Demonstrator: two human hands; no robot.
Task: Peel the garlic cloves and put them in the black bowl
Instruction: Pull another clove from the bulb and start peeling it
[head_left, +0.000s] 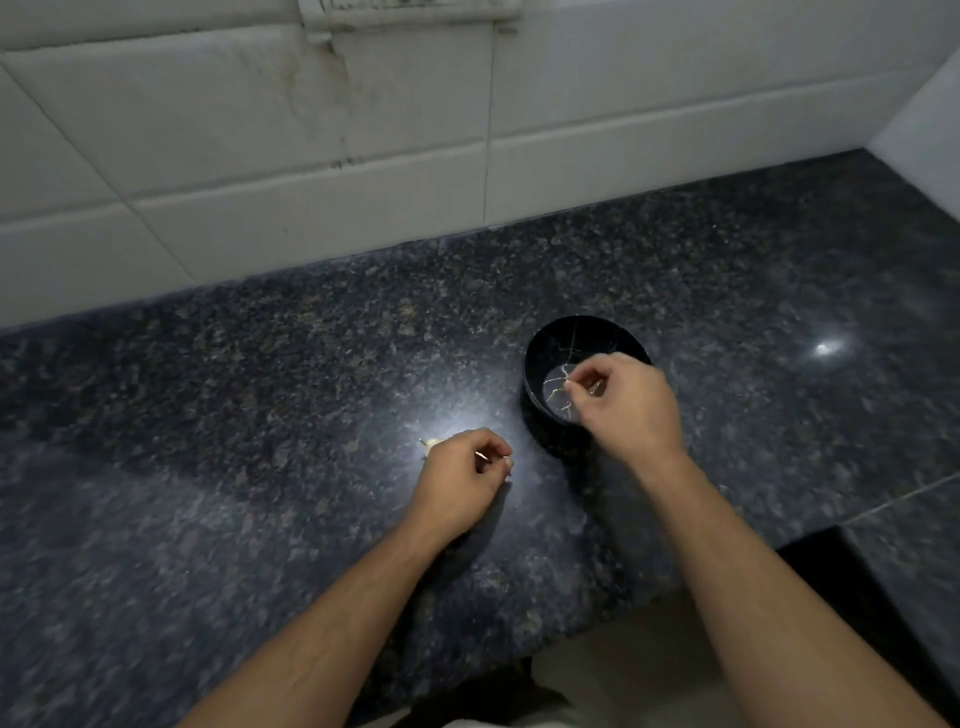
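Note:
A black bowl (561, 338) with pale vein lines stands on the dark granite counter (260, 389). My right hand (623, 400) hovers over the bowl's near right part with curled fingers; whether they pinch a garlic clove I cannot tell. My left hand (462, 467) rests on the counter to the bowl's left, its fingertips pinching a thin pale sliver of garlic skin (483, 456). A pale garlic piece (431, 444) peeks out at the far left side of that hand; most of it is hidden.
A white tiled wall (311, 182) runs along the back of the counter, and a second wall closes it off at the far right. The counter's front edge passes under my forearms. A bright light reflection (826, 347) shines on the stone right of the bowl.

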